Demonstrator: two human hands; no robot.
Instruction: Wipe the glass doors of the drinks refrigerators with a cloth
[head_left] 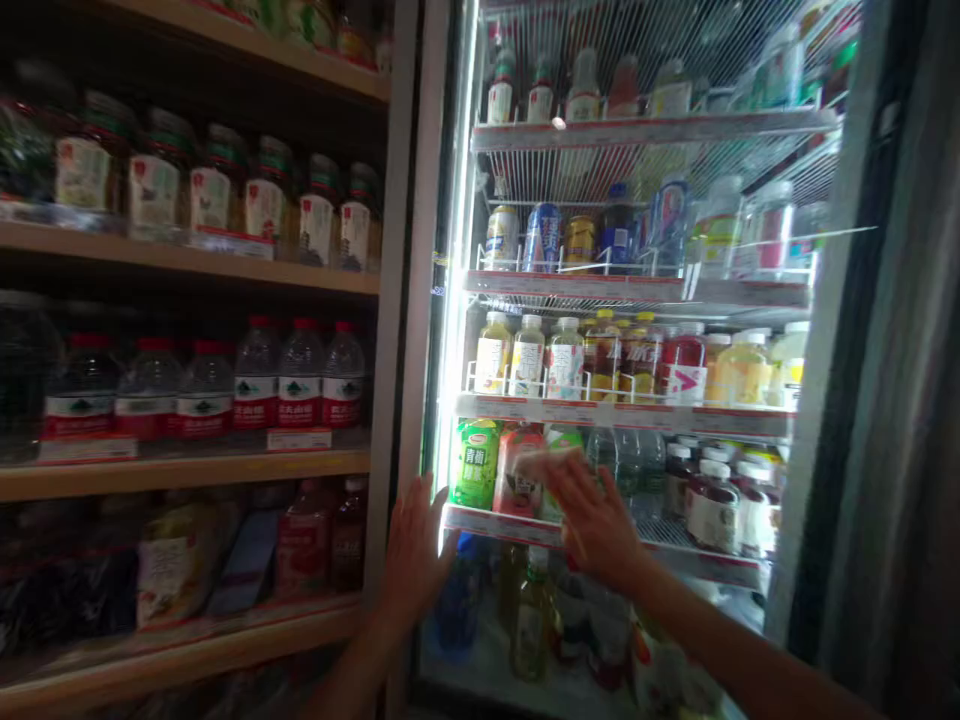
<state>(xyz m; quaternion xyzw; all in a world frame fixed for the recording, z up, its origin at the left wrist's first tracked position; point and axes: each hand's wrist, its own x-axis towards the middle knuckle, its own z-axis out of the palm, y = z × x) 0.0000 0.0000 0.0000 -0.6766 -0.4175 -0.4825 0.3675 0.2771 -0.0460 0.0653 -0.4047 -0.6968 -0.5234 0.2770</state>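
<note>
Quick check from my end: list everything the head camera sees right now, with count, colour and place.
Lit glass-door drinks cooler: one, white wire shelves, right half.
Green-labelled carton: one, left end of the cooler shelf the hands are at.
Red-labelled drink: one, beside the green carton, partly blurred.
Drink cans: several, blue and gold, second cooler shelf.
Pale juice bottles: about three, yellowish, third cooler shelf, left.
Wooden wall shelves: several, brown, left half.
Red-capped clear water bottles: a row, middle wooden shelf.
Dark jars with white labels: a row, upper wooden shelf.
Left hand: open, flat against the cooler's left frame.
Right hand: fingers spread, at the shelf front; grasp unclear.
</note>
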